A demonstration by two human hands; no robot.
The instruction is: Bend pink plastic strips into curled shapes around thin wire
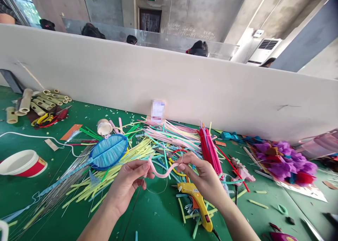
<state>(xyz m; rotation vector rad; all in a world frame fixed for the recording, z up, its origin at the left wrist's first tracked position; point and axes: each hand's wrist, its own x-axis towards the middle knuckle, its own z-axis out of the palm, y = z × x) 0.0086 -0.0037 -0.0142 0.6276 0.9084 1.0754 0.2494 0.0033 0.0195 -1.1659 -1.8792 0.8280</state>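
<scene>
Both hands hold a pink strip (161,172) above the green table (158,216). The left hand (129,183) pinches one end of it between thumb and fingers, the right hand (202,176) pinches the other end, and the strip sags in a soft curve between them. A thin wire (155,191) loops down from under the left hand. Just below the right hand a yellow glue gun (196,202) lies on the table, its nozzle pointing left. Behind the hands a heap of thin coloured strips (158,139), pink, yellow, green and blue, spreads over the table, and a bundle of red sticks (208,147) lies at its right edge. To the left of the heap sits a blue leaf shape (108,152) with a long stem of wires running towards the lower left. A roll of tape (104,127) rests beyond the leaf. Far left stands a red and white bowl (22,163), and further back a cluster of bamboo tubes (39,102) with pliers (49,119) beside them. To the right, near the white partition (185,86), lies a pile of purple and red petals (285,162). Heads of other people show above the partition.
</scene>
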